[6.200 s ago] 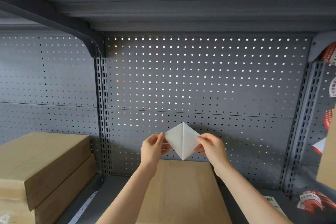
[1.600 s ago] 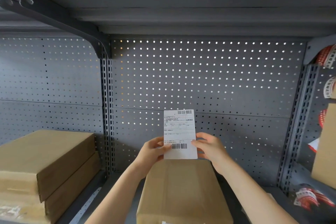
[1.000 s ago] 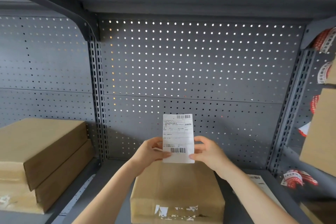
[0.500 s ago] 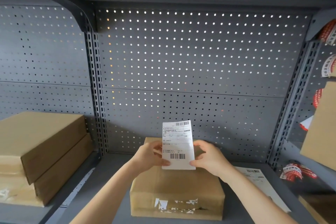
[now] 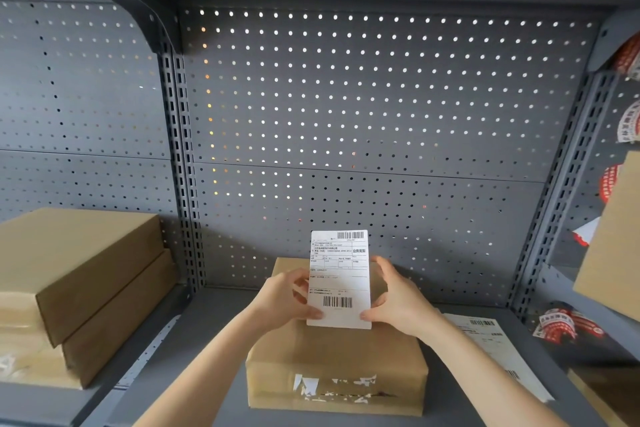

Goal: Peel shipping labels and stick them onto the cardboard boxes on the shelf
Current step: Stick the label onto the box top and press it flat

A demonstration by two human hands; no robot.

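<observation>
While both hands pinch it, white barcoded shipping label (image 5: 339, 279) stands upright

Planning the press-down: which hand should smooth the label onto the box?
Probably right: the right hand spans the shipping label's side from bottom corner to upper edge. The left hand pinches low, anchoring it over the cardboard box.

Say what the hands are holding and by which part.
Both hold the shipping label: left hand pinches its lower left edge, right hand its lower right edge.
</observation>
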